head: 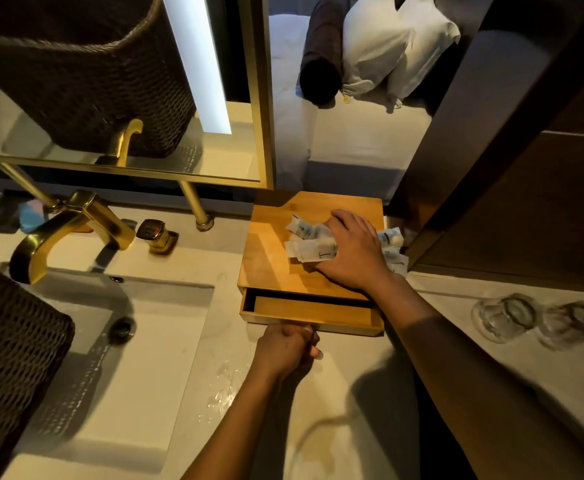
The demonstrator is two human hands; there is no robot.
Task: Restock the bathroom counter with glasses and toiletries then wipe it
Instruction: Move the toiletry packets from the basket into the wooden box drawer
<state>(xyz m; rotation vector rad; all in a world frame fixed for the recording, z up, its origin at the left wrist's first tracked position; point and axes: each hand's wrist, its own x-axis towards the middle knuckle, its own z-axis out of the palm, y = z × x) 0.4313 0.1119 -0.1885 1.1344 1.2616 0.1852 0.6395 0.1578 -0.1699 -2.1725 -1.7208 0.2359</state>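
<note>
A wooden box [276, 258] stands on the pale counter [363, 424] right of the sink. Its drawer [313, 311] is pulled slightly out at the front. My left hand [289, 348] is curled on the drawer's front edge. My right hand [354, 252] rests on top of the box, fingers closed over a pile of white toiletry packets [309, 242]; more packets [392, 244] stick out to its right. Two clear glasses [503, 317] [573, 323] lie on the counter at the right.
A gold faucet [72, 230] and its handle [155, 235] stand behind the white sink [121, 341]. A dark woven basket [10, 344] hangs at the left edge. Water lies on the counter [224, 386]. A gold-framed mirror [256, 98] rises behind; a dark wooden wall [512, 202] is at the right.
</note>
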